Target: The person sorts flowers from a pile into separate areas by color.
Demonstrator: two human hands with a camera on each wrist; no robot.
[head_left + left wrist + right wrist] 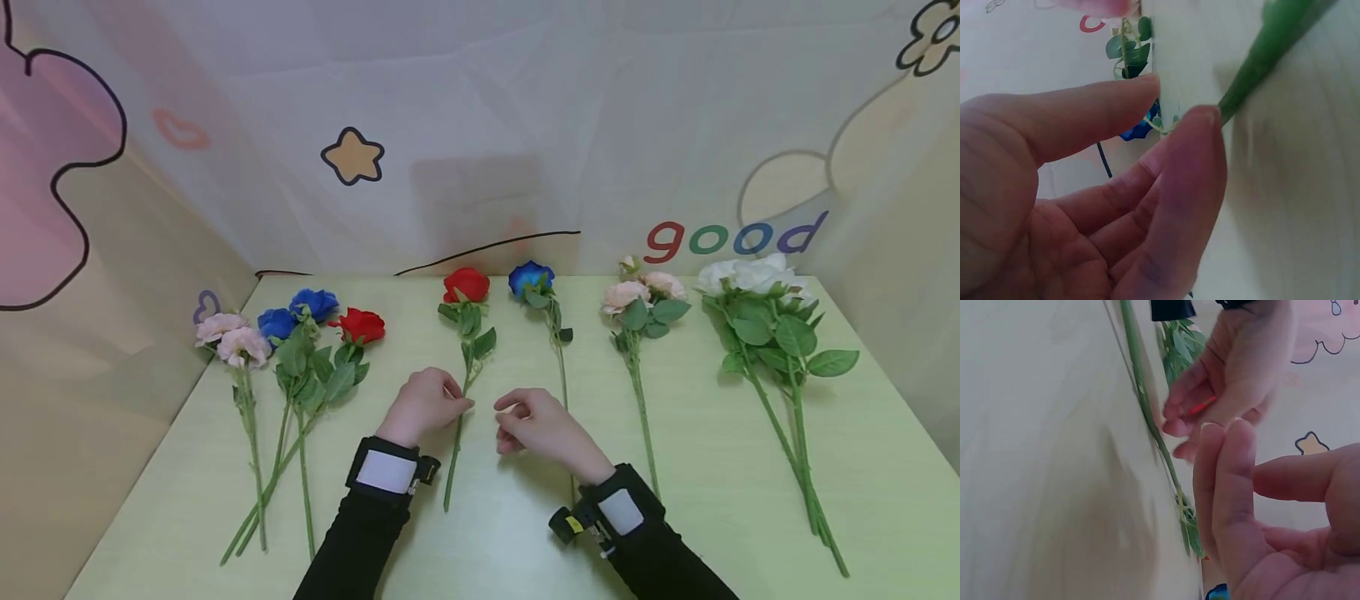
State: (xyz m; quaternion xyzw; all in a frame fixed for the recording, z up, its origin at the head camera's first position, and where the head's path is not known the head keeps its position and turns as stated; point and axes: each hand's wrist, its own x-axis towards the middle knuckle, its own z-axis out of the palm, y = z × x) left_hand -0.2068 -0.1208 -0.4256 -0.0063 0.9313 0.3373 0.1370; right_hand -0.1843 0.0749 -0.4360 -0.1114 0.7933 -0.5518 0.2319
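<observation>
A red rose [466, 286] with a long green stem lies on the table in the middle of the head view. My left hand [427, 406] hovers at its stem, fingertips overlapping it there; in the left wrist view the thumb [1104, 112] and forefinger stand apart with nothing between them. To the right of that stem is my right hand [536, 423], fingers loosely bent and holding nothing. The right wrist view shows its thumb [1294, 478] close to its fingers, beside the rose stem [1141, 394]. A single blue rose [531, 278] lies behind the right hand, which hides part of its stem.
On the left lie pink flowers [243, 344], two blue roses [313, 305] and another red rose [362, 325], some stems crossing. Pale pink flowers [626, 297] and a bunch of white flowers [757, 275] lie on the right. A printed cloth [480, 100] hangs behind the table [517, 542].
</observation>
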